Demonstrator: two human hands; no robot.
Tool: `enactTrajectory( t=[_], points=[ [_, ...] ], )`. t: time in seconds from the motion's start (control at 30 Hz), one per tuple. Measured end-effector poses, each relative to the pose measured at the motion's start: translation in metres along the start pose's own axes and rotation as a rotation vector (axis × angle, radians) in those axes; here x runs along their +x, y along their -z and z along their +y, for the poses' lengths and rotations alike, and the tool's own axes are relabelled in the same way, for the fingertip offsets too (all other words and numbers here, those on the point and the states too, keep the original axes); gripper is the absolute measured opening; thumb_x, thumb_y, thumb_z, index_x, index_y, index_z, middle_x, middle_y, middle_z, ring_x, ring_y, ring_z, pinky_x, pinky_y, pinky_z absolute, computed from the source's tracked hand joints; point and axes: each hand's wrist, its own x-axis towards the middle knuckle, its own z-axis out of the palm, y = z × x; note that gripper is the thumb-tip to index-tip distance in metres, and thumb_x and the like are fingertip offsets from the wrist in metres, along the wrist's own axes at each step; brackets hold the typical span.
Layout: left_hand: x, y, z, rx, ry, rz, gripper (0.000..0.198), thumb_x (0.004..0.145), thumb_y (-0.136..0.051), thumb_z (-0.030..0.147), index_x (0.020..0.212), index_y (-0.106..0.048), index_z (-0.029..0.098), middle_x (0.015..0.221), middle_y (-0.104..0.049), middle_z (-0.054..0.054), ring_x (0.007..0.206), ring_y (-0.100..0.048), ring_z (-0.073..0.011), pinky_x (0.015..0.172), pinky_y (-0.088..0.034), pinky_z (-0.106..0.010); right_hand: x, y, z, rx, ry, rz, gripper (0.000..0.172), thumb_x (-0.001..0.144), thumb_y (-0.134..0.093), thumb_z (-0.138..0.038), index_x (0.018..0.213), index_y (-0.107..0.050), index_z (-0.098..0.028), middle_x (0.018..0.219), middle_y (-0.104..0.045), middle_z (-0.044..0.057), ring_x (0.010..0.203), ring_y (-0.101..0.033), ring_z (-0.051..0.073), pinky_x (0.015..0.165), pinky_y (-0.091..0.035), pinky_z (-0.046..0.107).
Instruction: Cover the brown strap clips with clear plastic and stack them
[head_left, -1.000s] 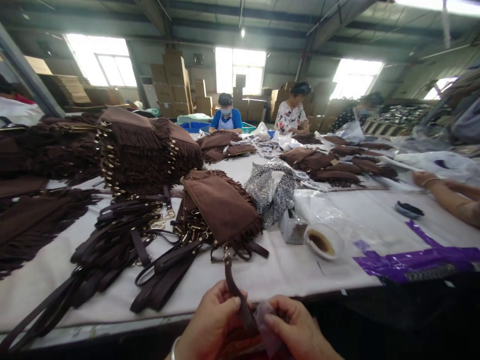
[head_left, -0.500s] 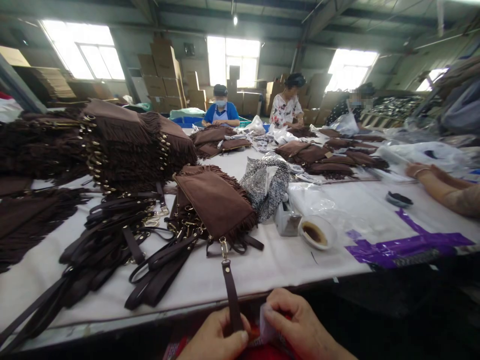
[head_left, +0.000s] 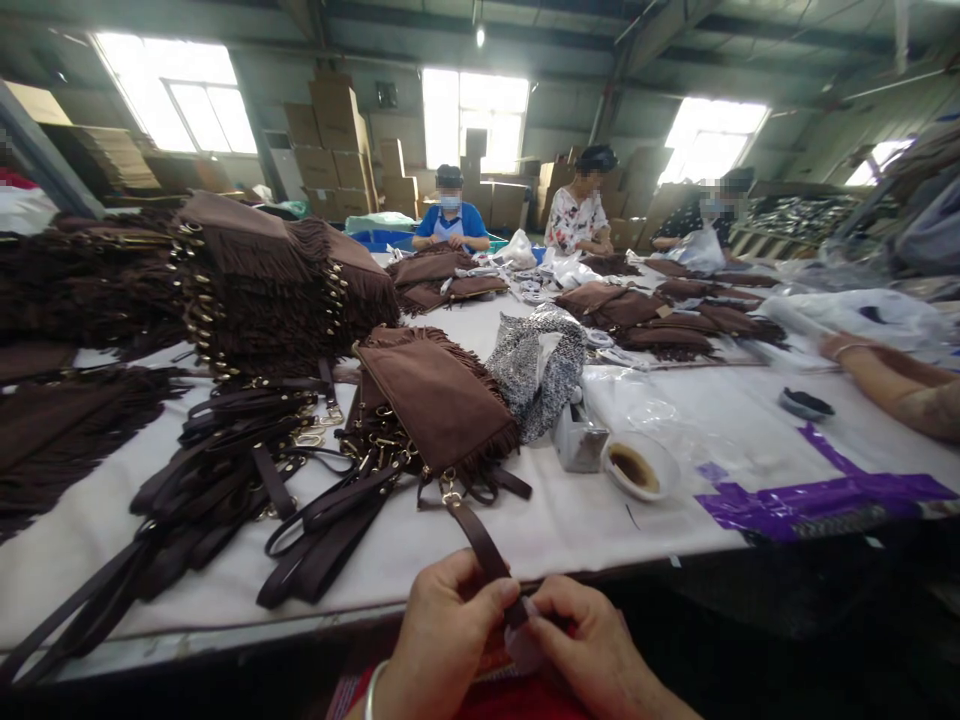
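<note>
A dark brown strap [head_left: 478,537] runs from a gold clasp [head_left: 450,487] on the fringed brown bag [head_left: 439,400] down over the table edge. My left hand [head_left: 454,630] is closed on this strap, thumb on top, near its lower end. Pinched in my right hand [head_left: 581,635] is a small pale piece of cloth or tissue [head_left: 523,652], which touches the strap beside my left thumb. My fingers partly hide both the cloth and the strap's end.
More dark straps [head_left: 217,500] lie left of the bag, before a tall stack of fringed bags [head_left: 277,290]. To the right are a speckled grey cloth [head_left: 534,370], a small metal box [head_left: 581,440], a bowl of brown liquid [head_left: 641,465] and purple plastic [head_left: 825,497]. A co-worker's arm [head_left: 892,375] reaches in.
My left hand has risen slightly with the strap, which now bends rightward instead of hanging straight. The pale cloth has come from beside the strap into contact with it.
</note>
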Motion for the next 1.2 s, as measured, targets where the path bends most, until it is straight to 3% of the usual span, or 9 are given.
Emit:
enactTrajectory(
  t=[0.33,0.47,0.63,0.83,0.97,1.1,1.2],
  points=[
    [0.006,0.003,-0.010,0.410,-0.167,0.185,0.016,0.075,-0.068,0.034,0.071,-0.068,0.018,0.070,-0.069,-0.003,0.067,-0.060,-0.0190,0.062,-0.046,-0.026,0.001,0.000,0.003,0.066,-0.018,-0.028,0.020,0.078,-0.062,-0.032,0.067,-0.070,-0.017,0.072,-0.069,0.001,0.071,-0.061,0.016,0.065,-0.044,0.023],
    [0.006,0.002,-0.014,0.468,-0.209,0.199,0.015,0.075,-0.068,0.032,0.071,-0.067,0.018,0.069,-0.066,-0.003,0.066,-0.058,-0.0181,0.060,-0.044,-0.025,0.004,-0.002,0.006,0.099,-0.007,-0.032,0.019,0.078,-0.062,-0.030,0.068,-0.070,-0.017,0.072,-0.069,0.002,0.072,-0.061,0.017,0.065,-0.045,0.023],
    [0.005,-0.002,-0.016,0.355,-0.160,0.116,0.011,0.075,-0.067,0.028,0.078,-0.069,0.018,0.076,-0.069,-0.004,0.071,-0.061,-0.0192,0.062,-0.046,-0.025,0.005,-0.005,0.011,0.179,-0.016,-0.042,0.020,0.078,-0.062,-0.032,0.069,-0.071,-0.016,0.072,-0.067,0.003,0.071,-0.061,0.017,0.065,-0.046,0.024],
    [0.004,-0.008,-0.012,0.157,0.007,-0.013,0.014,0.071,-0.069,0.025,0.079,-0.069,0.014,0.075,-0.071,-0.006,0.069,-0.063,-0.0207,0.061,-0.048,-0.027,0.005,-0.004,0.006,0.249,0.076,-0.094,0.015,0.076,-0.065,-0.029,0.083,-0.073,-0.019,0.082,-0.068,0.003,0.081,-0.062,0.019,0.074,-0.048,0.026],
    [0.003,-0.005,-0.013,0.095,0.049,-0.051,0.020,0.069,-0.074,0.030,0.079,-0.070,0.012,0.076,-0.072,-0.007,0.071,-0.064,-0.0204,0.063,-0.048,-0.027,0.004,-0.002,0.004,0.256,0.088,-0.099,0.019,0.078,-0.064,-0.034,0.079,-0.072,-0.017,0.080,-0.067,0.004,0.078,-0.061,0.018,0.072,-0.047,0.026],
    [0.016,0.005,-0.005,-0.281,0.159,-0.067,0.032,0.076,-0.069,0.042,0.091,-0.065,0.014,0.080,-0.071,-0.006,0.078,-0.067,-0.0200,0.073,-0.053,-0.031,0.002,0.003,0.001,0.291,0.056,-0.139,0.026,0.078,-0.064,-0.040,0.079,-0.069,-0.015,0.076,-0.065,0.003,0.071,-0.058,0.016,0.064,-0.045,0.024],
    [0.039,0.015,0.007,-0.540,0.296,0.044,0.030,0.079,-0.067,0.042,0.091,-0.061,0.014,0.086,-0.072,-0.009,0.082,-0.070,-0.0215,0.072,-0.056,-0.034,-0.001,0.009,-0.001,0.286,0.081,-0.201,0.027,0.076,-0.066,-0.041,0.078,-0.069,-0.014,0.075,-0.064,0.003,0.069,-0.056,0.015,0.062,-0.043,0.023]
  ],
)
